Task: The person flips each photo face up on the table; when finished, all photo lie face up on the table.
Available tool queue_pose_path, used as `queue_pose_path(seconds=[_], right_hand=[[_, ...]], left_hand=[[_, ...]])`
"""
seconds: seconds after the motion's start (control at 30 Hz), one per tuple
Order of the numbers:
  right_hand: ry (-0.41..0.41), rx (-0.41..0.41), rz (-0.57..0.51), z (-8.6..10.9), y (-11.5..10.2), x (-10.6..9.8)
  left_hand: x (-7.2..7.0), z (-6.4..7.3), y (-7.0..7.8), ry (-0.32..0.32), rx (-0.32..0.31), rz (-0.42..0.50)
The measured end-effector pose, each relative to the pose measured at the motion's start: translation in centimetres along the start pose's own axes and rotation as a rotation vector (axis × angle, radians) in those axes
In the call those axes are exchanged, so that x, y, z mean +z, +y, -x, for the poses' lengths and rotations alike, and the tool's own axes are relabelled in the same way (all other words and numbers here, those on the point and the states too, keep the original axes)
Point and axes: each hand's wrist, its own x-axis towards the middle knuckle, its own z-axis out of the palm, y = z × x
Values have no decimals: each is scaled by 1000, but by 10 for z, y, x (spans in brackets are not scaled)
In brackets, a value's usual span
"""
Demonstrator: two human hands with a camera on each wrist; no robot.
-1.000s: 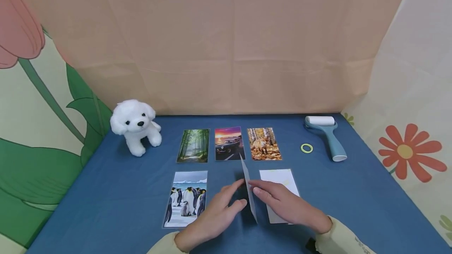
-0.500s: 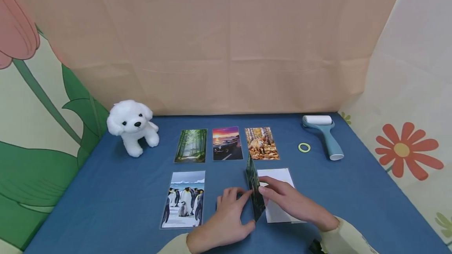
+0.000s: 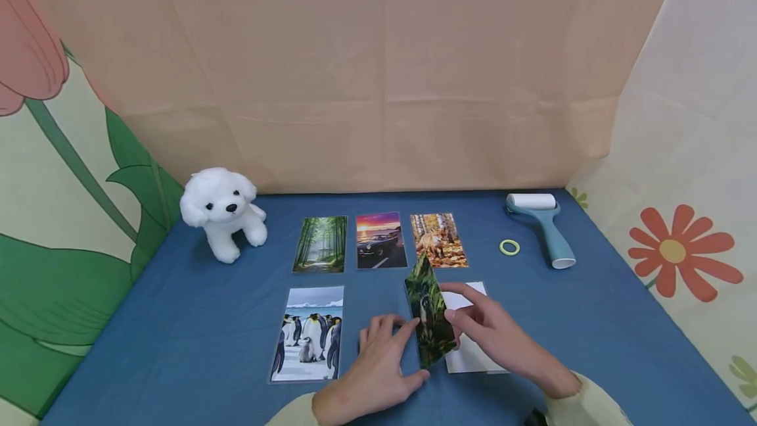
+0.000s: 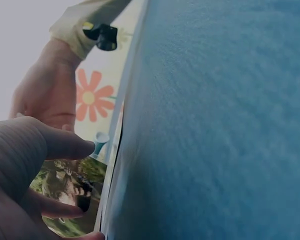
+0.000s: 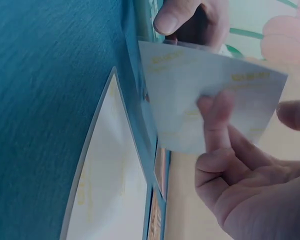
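A photo card [image 3: 432,301] with a dark green picture stands tilted on the blue cloth in the head view. My right hand [image 3: 503,334] pinches its right side, thumb on the picture, fingers on the white back. At the card's left edge, my left hand [image 3: 378,363] touches it with its fingertips, thumb near the bottom corner. The right wrist view shows the white back of the photo card [image 5: 175,75] in front of my fingers. Beneath my right hand lies a face-down white card [image 3: 467,357]. Left of my left hand lies a penguin photo card [image 3: 309,337].
Behind my hands lie a forest card [image 3: 321,245], a car-at-sunset card [image 3: 381,242] and an autumn animal card [image 3: 437,240]. A white plush dog [image 3: 221,209] stands back left. A yellow-green ring [image 3: 509,242] and a blue-handled lint roller [image 3: 550,232] are back right.
The standing card has turned from nearly edge-on, so its green picture now faces the head camera. My left hand has shifted slightly right; my right hand now pinches the card's right side.
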Motion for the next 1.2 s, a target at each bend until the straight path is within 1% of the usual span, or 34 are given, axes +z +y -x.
queue_pose_path(seconds=[0.07,0.17,0.27,0.33,0.4,0.5,0.7,0.8,0.97,1.03,1.2], right_hand=[[39,-16,-12,1,0,1],[78,-40,-56,1,1,3],[109,-60,-85,1,2,5],[132,-66,-82,1,3,7],[157,-76,-56,1,3,9],[184,-81,-16,1,4,13],[218,-78,37,1,3,20],[225,-81,58,0,3,23],[186,-87,79,0,5,27],[170,-103,102,-1,6,29],[154,-154,200,-3,8,36]], left_hand=[[-2,2,0,25,-14,22],[-5,3,-1,55,-38,49],[-8,4,-2,65,-60,81],[-10,5,-4,72,-70,98],[-12,6,-6,81,-77,111],[-15,8,-9,111,-80,117],[-22,11,-15,174,-110,105],[-23,11,-16,203,-133,108],[-26,13,-19,248,-152,99],[-27,13,-19,255,-157,95],[-30,15,-21,257,-175,89]])
